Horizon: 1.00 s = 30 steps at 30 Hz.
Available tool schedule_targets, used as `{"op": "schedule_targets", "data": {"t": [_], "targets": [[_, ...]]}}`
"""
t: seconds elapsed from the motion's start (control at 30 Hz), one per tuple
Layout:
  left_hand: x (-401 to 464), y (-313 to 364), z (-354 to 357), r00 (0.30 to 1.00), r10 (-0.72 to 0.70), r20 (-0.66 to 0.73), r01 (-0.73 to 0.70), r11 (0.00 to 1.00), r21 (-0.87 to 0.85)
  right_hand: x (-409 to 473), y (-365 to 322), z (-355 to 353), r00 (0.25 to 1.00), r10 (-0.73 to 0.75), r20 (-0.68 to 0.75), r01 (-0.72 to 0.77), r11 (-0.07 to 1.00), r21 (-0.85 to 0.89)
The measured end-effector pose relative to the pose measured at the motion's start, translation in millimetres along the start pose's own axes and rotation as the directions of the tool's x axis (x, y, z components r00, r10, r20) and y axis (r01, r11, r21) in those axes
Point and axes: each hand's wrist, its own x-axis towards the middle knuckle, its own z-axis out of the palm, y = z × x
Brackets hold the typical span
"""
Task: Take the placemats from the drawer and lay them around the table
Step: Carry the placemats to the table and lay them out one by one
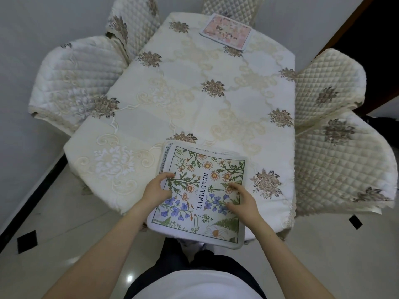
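Note:
A stack of placemats [207, 169] lies on the near edge of the table [194, 83]. The top one is white with orange and blue flowers and the word BEAUTIFUL; another mat's edge shows under it at the left. My left hand [157, 189] grips the stack's left edge, thumb on top. My right hand [239, 200] rests on the top mat with fingers spread and bent. The stack overhangs the table edge toward me. A pink flowered placemat [226, 32] lies flat at the far end of the table.
The table wears a cream embroidered cloth with brown flower patches. Quilted covered chairs stand at the left [73, 83], far left [133, 24], far end [233, 6] and right [341, 147]. Glossy white floor lies around my legs.

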Motion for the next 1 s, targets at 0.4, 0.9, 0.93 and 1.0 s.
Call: {"op": "schedule_targets", "data": {"t": [0.4,0.9,0.93,1.0], "targets": [[-36,44,8,0.982,0.075,-0.172,-0.099,0.986,-0.135,-4,-28,-57,0.981,-0.161,-0.112,0.171,0.981,0.089],[-117,68,4,0.881,-0.02,-0.473,-0.156,0.931,-0.329,-2,-75,-96,0.931,-0.354,0.089,0.329,0.92,0.213],[-125,65,2,0.873,-0.033,-0.486,-0.151,0.93,-0.335,-3,-78,-92,0.925,-0.364,0.108,0.337,0.918,0.21],[-139,57,-5,0.862,-0.056,-0.504,-0.149,0.922,-0.358,-7,-85,-81,0.911,-0.386,0.146,0.355,0.913,0.201]]}}
